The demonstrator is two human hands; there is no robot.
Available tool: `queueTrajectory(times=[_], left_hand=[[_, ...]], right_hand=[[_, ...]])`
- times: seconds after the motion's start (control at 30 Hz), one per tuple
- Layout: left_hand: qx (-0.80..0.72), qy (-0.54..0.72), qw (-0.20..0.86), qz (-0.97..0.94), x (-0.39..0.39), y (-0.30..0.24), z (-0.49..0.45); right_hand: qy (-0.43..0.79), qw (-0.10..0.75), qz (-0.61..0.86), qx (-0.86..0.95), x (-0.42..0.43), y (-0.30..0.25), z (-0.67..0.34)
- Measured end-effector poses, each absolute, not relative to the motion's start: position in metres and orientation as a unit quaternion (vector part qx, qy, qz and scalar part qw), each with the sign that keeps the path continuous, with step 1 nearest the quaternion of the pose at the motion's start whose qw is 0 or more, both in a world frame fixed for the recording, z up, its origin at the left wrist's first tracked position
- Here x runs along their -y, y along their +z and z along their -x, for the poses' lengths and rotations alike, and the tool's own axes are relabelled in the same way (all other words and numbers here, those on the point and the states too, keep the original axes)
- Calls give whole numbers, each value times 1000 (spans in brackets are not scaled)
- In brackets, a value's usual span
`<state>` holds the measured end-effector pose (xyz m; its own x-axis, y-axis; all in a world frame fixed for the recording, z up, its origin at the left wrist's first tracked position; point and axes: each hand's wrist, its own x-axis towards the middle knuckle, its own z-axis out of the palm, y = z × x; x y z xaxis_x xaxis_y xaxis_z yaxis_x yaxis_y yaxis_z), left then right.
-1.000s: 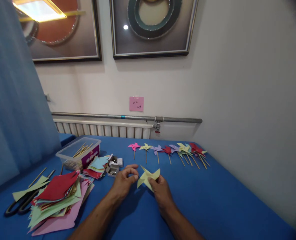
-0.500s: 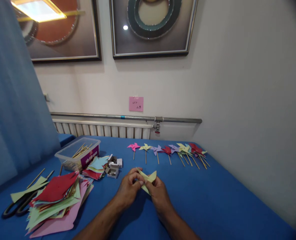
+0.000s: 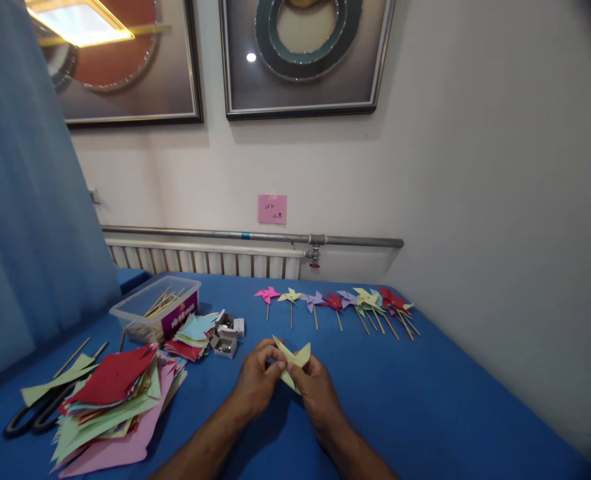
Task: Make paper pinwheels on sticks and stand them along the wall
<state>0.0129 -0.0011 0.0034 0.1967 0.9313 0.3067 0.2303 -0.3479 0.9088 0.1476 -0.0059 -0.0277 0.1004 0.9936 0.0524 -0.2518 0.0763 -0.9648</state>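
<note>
A pale yellow paper pinwheel, partly folded, is held between my two hands above the blue table. My left hand is closed on its left side, thumb and fingers pinched near the centre. From the right, my right hand grips it with the thumb close to the centre too. Two paper points stick up between the hands and another shows below. Fingers cover the middle, so I cannot see whether a pin is there. Behind the hands lie several finished pinwheels on sticks, in a row towards the right.
On the left is a stack of coloured paper beside black-handled scissors. A clear plastic box holds wooden sticks. Near it lie smaller cut papers and small open boxes with metal bits. A blue curtain hangs at left.
The right-hand paper point has shifted slightly left, nearer the centre, and the fingers have drawn a little closer together. Everything on the table stays as it was.
</note>
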Motion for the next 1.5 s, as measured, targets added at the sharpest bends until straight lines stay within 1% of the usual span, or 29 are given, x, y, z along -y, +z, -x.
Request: queueTrajectory(times=[0.13, 0.27, 0.4, 0.6, 0.73, 1.23, 1.5], left_hand=[[-421, 473, 347, -692, 1, 0, -14], [-444, 471, 317, -693, 3, -1, -15], [-473, 445, 314, -692, 7, 2, -16], [-468, 433, 281, -717, 11, 5, -15], [-463, 436, 279, -720, 11, 5, -15], [-468, 440, 308, -702, 9, 5, -15], [-486, 456, 303, -681, 9, 3, -16]], right_hand=[[515, 601, 437, 427, 2, -34, -148], [529, 610, 414, 420, 0, -39, -149], [538, 606, 405, 423, -2, -43, -150], [543, 615, 410, 398, -12, -57, -150], [556, 623, 398, 381, -15, -61, -149], [568, 601, 386, 408, 7, -26, -149], [569, 591, 378, 429, 9, -23, -148]])
